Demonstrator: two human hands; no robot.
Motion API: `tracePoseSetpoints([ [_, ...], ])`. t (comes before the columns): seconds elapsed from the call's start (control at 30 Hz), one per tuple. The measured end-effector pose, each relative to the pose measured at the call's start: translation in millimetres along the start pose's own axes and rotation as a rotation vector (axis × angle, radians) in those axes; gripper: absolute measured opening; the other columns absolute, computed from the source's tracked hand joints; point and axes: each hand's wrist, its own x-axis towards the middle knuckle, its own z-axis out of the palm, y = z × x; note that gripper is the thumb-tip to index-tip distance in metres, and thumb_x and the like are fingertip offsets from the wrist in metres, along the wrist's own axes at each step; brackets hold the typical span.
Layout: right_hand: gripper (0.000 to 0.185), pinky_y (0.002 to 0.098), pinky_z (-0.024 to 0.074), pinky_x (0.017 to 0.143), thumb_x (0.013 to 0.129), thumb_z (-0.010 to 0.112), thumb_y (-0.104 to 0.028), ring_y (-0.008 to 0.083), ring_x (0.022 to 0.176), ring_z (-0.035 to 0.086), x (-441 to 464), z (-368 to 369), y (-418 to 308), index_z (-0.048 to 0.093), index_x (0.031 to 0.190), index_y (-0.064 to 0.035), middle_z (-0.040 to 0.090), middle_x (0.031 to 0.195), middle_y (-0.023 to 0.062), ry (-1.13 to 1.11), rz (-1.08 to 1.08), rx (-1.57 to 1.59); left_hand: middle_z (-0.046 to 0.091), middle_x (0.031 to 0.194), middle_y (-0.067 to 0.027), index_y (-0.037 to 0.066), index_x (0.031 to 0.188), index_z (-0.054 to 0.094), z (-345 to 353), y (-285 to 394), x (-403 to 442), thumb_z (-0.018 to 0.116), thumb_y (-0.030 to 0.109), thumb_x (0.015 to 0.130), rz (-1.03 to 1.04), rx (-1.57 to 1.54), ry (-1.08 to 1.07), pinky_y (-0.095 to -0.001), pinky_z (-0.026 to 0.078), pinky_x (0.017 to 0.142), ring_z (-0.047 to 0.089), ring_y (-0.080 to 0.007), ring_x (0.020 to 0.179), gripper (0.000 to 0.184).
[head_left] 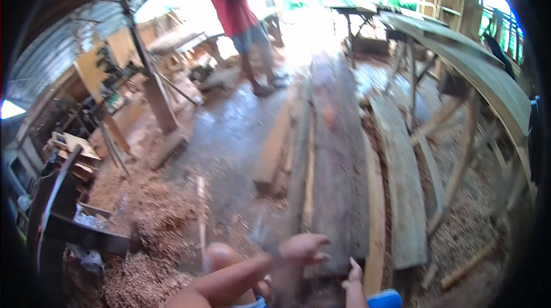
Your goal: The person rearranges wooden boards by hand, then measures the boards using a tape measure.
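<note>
The left hand (304, 249), loosely open with nothing visible in it, is by the near end of the wide grey plank (334, 187); the right hand's (354, 278) opening and grip I cannot tell.

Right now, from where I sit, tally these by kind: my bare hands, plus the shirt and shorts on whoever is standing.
Hands: 2 (left hand, right hand)
Red shirt: 1
Blue shorts: 1
Total: 4
</note>
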Motion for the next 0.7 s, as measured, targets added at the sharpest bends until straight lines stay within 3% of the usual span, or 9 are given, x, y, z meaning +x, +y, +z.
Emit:
tracePoseSetpoints([
  [0.07, 0.053, 0.0489, 0.0450, 0.096, 0.085, 0.063, -0.032, 0.0335, 0.109, 0.059, 10, -9, 5, 0.056, 0.125, 0.0019, 0.060, 0.124, 0.0162, 0.045, -0.056, -0.075, 0.062, 0.109, -0.0223, -0.001, 0.123, 0.054, -33, 12, 4, 0.059, 0.044, 0.089, 0.102, 0.056, -0.028, -0.0430, 0.049, 0.085, 0.060, -0.0369, 0.100, 0.057],
  [0.17, 0.056, 0.0496, 0.0417, 0.099, 0.085, 0.063, -0.035, 0.0338, 0.111, 0.058, 10, -12, 8, 0.056, 0.126, 0.0019, 0.060, 0.125, 0.0160, 0.172, -0.113, -0.169, 0.062, 0.109, -0.0212, 0.000, 0.117, 0.056, -24, -21, 21, 0.060, 0.042, 0.089, 0.009, 0.230, 0.061, -0.0440, 0.050, 0.083, 0.062, -0.0359, 0.098, 0.051],
  [0.2, 0.056, 0.0500, 0.0407, 0.099, 0.085, 0.063, -0.035, 0.0340, 0.112, 0.058, 12, -13, 8, 0.056, 0.126, 0.0019, 0.060, 0.125, 0.0159, 0.204, -0.125, -0.206, 0.063, 0.110, -0.0197, 0.001, 0.115, 0.056, -29, -12, 20, 0.060, 0.040, 0.088, -0.137, 0.414, -0.086, -0.0451, 0.051, 0.083, 0.062, -0.0359, 0.099, 0.048],
  [0.33, 0.055, 0.0482, 0.0420, 0.098, 0.086, 0.063, -0.036, 0.0332, 0.110, 0.058, 8, -8, 7, 0.056, 0.125, 0.0018, 0.060, 0.125, 0.0150, 0.198, -0.132, -0.183, 0.064, 0.107, -0.0192, 0.002, 0.119, 0.053, -17, -19, 14, 0.063, 0.038, 0.086, -0.077, 0.381, -0.258, -0.0460, 0.052, 0.081, 0.063, -0.0366, 0.098, 0.049],
  [0.43, 0.052, 0.0460, 0.0439, 0.097, 0.086, 0.063, -0.035, 0.0316, 0.108, 0.059, 6, -7, 8, 0.058, 0.123, 0.0013, 0.062, 0.122, 0.0142, 0.219, -0.128, -0.162, 0.065, 0.105, -0.0192, 0.002, 0.119, 0.054, -10, -21, 17, 0.063, 0.037, 0.085, 0.036, 0.381, -0.255, -0.0464, 0.052, 0.080, 0.064, -0.0366, 0.097, 0.049],
  [0.7, 0.048, 0.0479, 0.0460, 0.094, 0.087, 0.062, -0.036, 0.0312, 0.104, 0.061, 13, -16, 14, 0.059, 0.120, -0.0009, 0.064, 0.117, 0.0131, 0.156, -0.170, -0.146, 0.064, 0.103, -0.0188, 0.002, 0.114, 0.054, -11, -17, 20, 0.065, 0.036, 0.084, 0.039, 0.394, -0.247, -0.0461, 0.052, 0.080, 0.063, -0.0362, 0.096, 0.047],
])
